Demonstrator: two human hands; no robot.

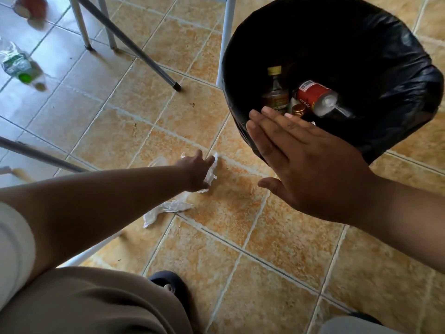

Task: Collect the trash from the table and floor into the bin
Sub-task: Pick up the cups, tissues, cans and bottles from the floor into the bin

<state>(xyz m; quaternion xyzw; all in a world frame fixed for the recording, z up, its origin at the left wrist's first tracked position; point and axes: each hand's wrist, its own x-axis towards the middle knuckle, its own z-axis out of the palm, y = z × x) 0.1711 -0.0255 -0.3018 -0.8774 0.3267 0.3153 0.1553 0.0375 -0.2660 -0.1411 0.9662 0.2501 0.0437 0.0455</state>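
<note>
My left hand [196,171] reaches down to the tiled floor and grips a crumpled white tissue [212,173]. A second crumpled white tissue [166,210] lies on the floor just below my left wrist. My right hand [301,160] hovers flat with straight fingers over the near rim of the bin [397,97], holding nothing. The bin is lined with a black bag and holds a red can [313,94], a brown glass bottle [275,90] and a gold cap [298,109].
A clear plastic bottle with a green cap [19,66] and a red can [30,6] lie on the floor at the far left. Metal table legs [134,47] stand behind my left hand. My dark shoe [168,283] is at the bottom.
</note>
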